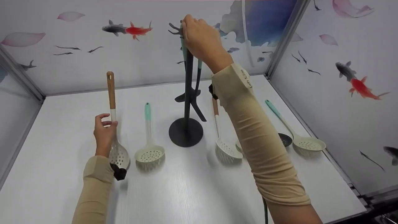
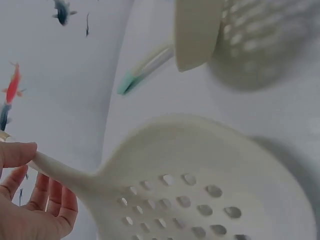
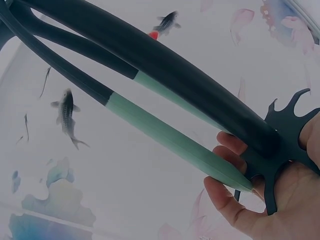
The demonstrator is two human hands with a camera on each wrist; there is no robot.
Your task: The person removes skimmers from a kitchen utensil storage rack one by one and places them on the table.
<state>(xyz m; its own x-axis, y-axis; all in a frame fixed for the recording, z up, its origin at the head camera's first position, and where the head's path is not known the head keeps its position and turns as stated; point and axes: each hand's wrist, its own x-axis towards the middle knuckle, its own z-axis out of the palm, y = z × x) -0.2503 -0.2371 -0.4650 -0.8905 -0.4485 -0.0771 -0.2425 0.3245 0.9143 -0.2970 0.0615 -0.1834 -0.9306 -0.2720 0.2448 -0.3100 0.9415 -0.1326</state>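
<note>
My left hand (image 1: 105, 133) pinches the neck of a cream slotted spoon (image 1: 120, 155) between thumb and fingers. Its wooden handle (image 1: 111, 90) points away from me, and its perforated bowl (image 2: 175, 150) fills much of the left wrist view. With my right hand (image 1: 205, 39) I grip the hooked top of a black utensil stand (image 1: 188, 84). In the right wrist view, my fingers curl around the hooks beside the tip of a mint-green handle (image 3: 165, 137). Two black utensils with such handles hang from the stand; their dark lower ends (image 1: 197, 109) sit beside the pole.
A mint-handled skimmer (image 1: 150, 154) lies between my left hand and the stand's round base (image 1: 186, 137). On the right lie a wooden-handled slotted spoon (image 1: 229, 148), a dark ladle-like head (image 1: 285, 140) and another mint-handled skimmer (image 1: 309, 144). My right sleeve hides part of that area. Printed panels enclose the table.
</note>
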